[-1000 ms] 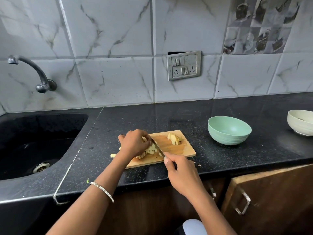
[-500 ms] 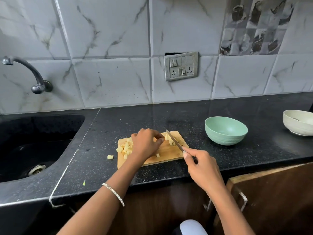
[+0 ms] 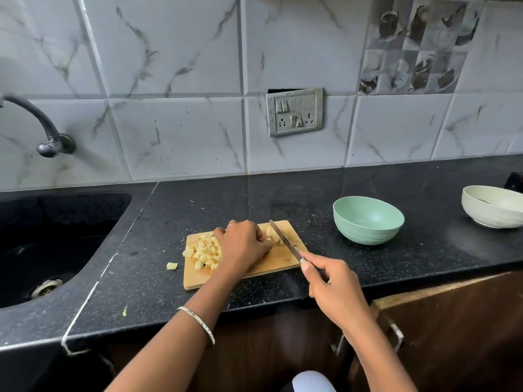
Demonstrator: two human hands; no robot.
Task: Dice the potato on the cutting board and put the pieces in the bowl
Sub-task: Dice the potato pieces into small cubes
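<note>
The left hand (image 3: 243, 246) is curling over uncut potato (image 3: 272, 233) beside the knife (image 3: 284, 241), which the right hand (image 3: 332, 287) is gripping, diced pieces (image 3: 205, 250) lying left of it.

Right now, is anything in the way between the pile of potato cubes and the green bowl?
Yes. The left hand, an uncut potato chunk and the knife held by the right hand lie between the potato cubes and the green bowl. Past the cutting board, only bare counter shows.
</note>
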